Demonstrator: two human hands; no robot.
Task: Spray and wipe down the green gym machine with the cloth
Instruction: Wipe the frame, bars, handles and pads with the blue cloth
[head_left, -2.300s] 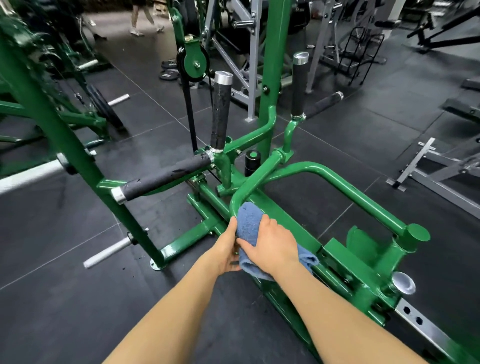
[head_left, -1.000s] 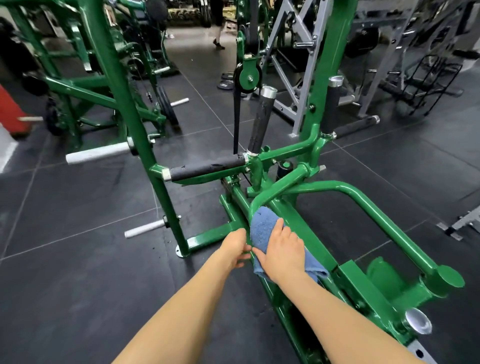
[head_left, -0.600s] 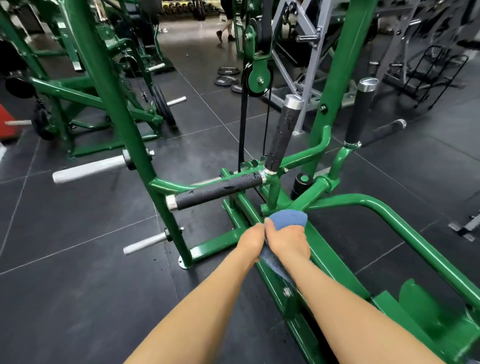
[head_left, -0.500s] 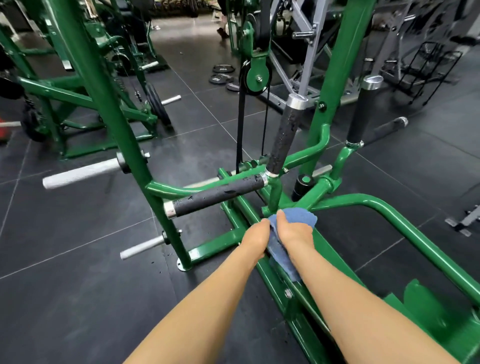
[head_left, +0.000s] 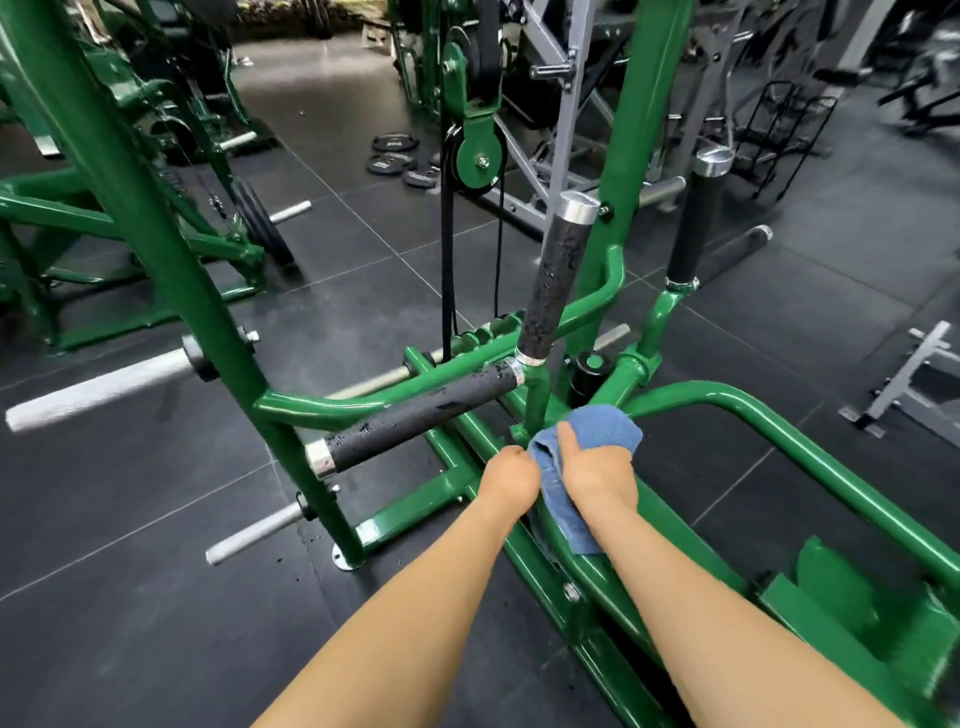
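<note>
Now, entries working outward from the hands:

Right hand (head_left: 596, 475): gripping the blue cloth (head_left: 586, 470), thumb lying up over the fabric, the other fingers curling out of sight under it; pressing the cloth onto the green machine (head_left: 727, 400).

Left hand (head_left: 511, 475): sitting just beside the right hand, touching the cloth's left edge; fingers curling down and inward. Whether they are pinching the cloth or only resting against it, cannot tell.

Blue cloth: bunching over the low joint where the curved green tube is meeting the central beam; a loose tail is trailing back along the beam, under the right wrist.

Green machine: central beam running from bottom right toward the joint; curved tube arcing off to the right; a tall slanted post standing at left.

Horizontal black grip (head_left: 421, 410): lying just left of the hands, speckled with droplets, a chrome cap showing at its near end.

Upright black grip (head_left: 556, 280): standing just behind the cloth, also looking wet, chrome cap on top.

Second upright grip (head_left: 693, 228): standing further right, behind the joint.

Pulley (head_left: 480, 161): hanging behind the grips, black belt running down from it.

Weight plates (head_left: 397, 158): lying flat on the dark tiled floor (head_left: 130, 597), well behind the machine.

Chrome pegs (head_left: 98, 389): sticking out leftward from the slanted post.
</note>
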